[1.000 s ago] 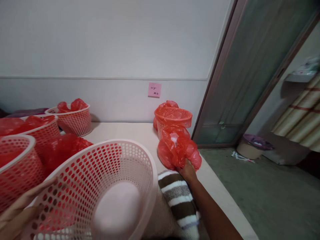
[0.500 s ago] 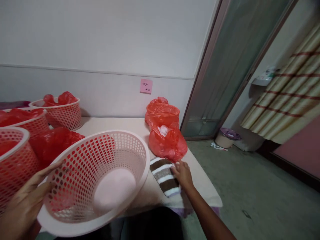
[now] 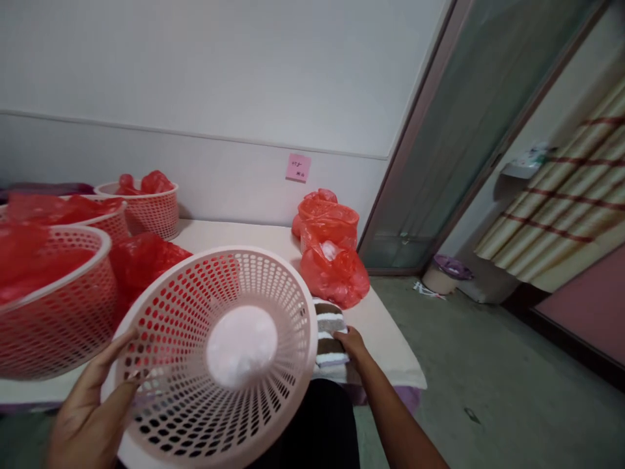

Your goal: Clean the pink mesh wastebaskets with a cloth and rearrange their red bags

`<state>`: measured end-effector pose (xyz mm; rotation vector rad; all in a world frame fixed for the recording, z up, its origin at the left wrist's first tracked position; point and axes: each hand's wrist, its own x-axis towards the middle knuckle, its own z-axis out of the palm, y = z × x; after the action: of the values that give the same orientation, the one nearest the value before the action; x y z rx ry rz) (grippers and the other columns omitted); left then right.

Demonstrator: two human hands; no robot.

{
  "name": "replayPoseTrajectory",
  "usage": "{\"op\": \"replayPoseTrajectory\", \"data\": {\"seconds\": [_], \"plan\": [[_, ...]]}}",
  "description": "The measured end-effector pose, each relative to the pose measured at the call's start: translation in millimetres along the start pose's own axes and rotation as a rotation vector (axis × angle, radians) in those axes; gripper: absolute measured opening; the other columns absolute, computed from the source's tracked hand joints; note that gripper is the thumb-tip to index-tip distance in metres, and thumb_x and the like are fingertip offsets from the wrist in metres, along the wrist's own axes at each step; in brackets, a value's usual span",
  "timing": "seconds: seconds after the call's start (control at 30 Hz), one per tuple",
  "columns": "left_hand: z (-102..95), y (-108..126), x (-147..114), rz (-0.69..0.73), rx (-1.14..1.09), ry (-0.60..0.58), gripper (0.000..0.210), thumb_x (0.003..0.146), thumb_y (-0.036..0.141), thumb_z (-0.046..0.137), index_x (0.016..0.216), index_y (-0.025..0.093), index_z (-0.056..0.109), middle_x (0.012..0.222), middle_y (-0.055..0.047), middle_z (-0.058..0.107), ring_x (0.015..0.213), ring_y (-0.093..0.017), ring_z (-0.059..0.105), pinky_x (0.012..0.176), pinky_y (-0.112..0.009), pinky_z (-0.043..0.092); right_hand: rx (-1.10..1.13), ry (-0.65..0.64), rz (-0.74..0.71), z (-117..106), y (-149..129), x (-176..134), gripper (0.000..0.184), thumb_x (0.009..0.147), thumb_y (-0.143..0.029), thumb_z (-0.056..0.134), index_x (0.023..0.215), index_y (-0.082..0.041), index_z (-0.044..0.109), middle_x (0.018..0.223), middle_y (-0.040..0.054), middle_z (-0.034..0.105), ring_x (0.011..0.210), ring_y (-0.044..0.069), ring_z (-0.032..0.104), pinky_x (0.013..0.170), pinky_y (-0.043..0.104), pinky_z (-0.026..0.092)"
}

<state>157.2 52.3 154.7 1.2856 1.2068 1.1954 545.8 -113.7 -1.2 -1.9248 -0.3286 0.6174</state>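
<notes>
My left hand [image 3: 92, 407] is closed on the left rim of a pale pink plastic laundry basket [image 3: 239, 335]. The basket tilts towards me, its open mouth showing perforated sides and a solid base. To its right lies a folded towel [image 3: 331, 327] with brown, white and grey stripes, partly covered by the basket rim. My right hand [image 3: 352, 345] grips the towel's right edge, thumb on top; the other fingers are mostly hidden. Just behind the towel, a red plastic bag [image 3: 334, 277] holds something white at its opening.
Pink baskets [image 3: 63, 345] with red bags stand on the left. Another basket [image 3: 151, 212] is by the wall. A red bag [image 3: 146, 257] lies between. A pink note [image 3: 297, 168] is on the wall. The white-covered surface [image 3: 390, 345] ends at right; a bin [image 3: 442, 277] stands beyond.
The held basket has shifted right and tipped more towards me, covering the towel's left side. My right hand stays at the towel's edge. The view has turned slightly left.
</notes>
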Motion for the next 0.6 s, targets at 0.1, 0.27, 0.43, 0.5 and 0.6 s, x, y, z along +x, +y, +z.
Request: {"op": "replayPoseTrajectory", "data": {"seconds": [0.1,0.27,0.43,0.5,0.6], "plan": [[-2.7,-1,-7,-0.044,-0.076,-0.026,0.078,0.063,0.038,0.077,0.136,0.041,0.05,0.133,0.005,0.063,0.117,-0.024,0.061,0.07,-0.016,0.055,0.201,-0.191,0.049,4,7,-35,0.038,0.069,-0.04,0.064,0.095,-0.014,0.065,0.084,0.013,0.075,0.073,0.031,0.072,0.067,0.043,0.056],[-12.0,-4,-15,-0.209,-0.162,-0.107,0.075,0.058,0.039,0.078,0.129,0.029,0.057,0.106,-0.002,0.075,0.084,-0.024,0.071,0.061,-0.022,0.057,0.617,-0.187,0.146,7,18,-97,0.042,0.064,-0.041,0.076,0.097,-0.017,0.064,0.081,0.0079,0.076,0.07,0.03,0.072,0.068,0.043,0.057],[-18.1,-9,-17,-0.249,-0.188,-0.093,0.067,0.057,0.03,0.077,0.122,0.028,0.061,0.087,-0.001,0.077,0.072,-0.021,0.071,0.056,-0.021,0.056,0.872,-0.095,0.22,-8,-7,-128,0.041,0.059,-0.036,0.083,0.092,-0.018,0.067,0.083,0.0063,0.077,0.076,0.03,0.073,0.073,0.043,0.059],[-19.4,-8,-17,-0.291,-0.238,-0.097,0.067,0.054,0.026,0.078,0.119,0.027,0.062,0.085,0.0,0.076,0.073,-0.022,0.072,0.056,-0.021,0.056,0.878,-0.031,0.155,-15,-30,-136,0.043,0.057,-0.035,0.085,0.092,-0.019,0.067,0.082,0.0049,0.077,0.078,0.03,0.073,0.072,0.042,0.059],[-23.1,0,-19,-0.327,-0.337,-0.094,0.064,0.055,0.027,0.078,0.117,0.028,0.064,0.089,0.0,0.076,0.079,-0.023,0.072,0.059,-0.021,0.057,0.839,0.055,0.046,-19,-62,-150,0.051,0.054,-0.035,0.086,0.099,-0.019,0.067,0.084,0.0052,0.077,0.08,0.031,0.073,0.07,0.042,0.06]]}}
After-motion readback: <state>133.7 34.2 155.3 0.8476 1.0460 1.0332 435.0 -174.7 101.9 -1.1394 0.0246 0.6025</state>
